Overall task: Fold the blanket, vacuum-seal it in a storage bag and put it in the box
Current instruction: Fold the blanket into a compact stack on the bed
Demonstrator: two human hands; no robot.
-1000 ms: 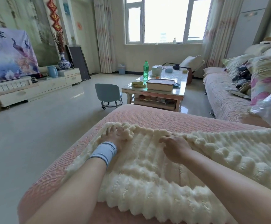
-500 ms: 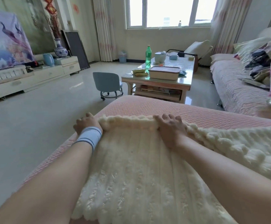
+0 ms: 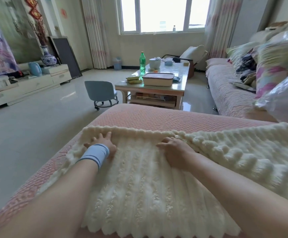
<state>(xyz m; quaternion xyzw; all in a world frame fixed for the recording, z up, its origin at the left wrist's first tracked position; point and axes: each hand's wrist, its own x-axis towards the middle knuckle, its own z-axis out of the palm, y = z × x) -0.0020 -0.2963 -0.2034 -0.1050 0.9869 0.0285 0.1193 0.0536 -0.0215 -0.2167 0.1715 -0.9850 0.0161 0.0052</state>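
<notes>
A cream, ribbed fluffy blanket point(image 3: 145, 177) lies spread over the pink quilted sofa seat point(image 3: 157, 117), its folded far edge running across in front of me and more of it trailing off to the right. My left hand point(image 3: 102, 141), with a blue-grey wristband, rests flat on the blanket near its far left corner, fingers spread. My right hand point(image 3: 173, 148) presses on the blanket near the middle of the far edge, fingers bent down into the pile. A clear plastic bag point(image 3: 284, 98) lies at the right on the other sofa.
A glass-topped coffee table point(image 3: 179, 86) stands ahead with a lidded box point(image 3: 157, 79), a green bottle point(image 3: 142, 61) and a pot. A small blue wheeled stool point(image 3: 101, 91) is to its left. A long sofa with pillows point(image 3: 229, 90) runs along the right; a TV cabinet lines the left wall.
My left hand has moved from the pink seat beside the blanket's corner onto the blanket. My right hand has slid slightly back from the far edge. The view has shifted a little.
</notes>
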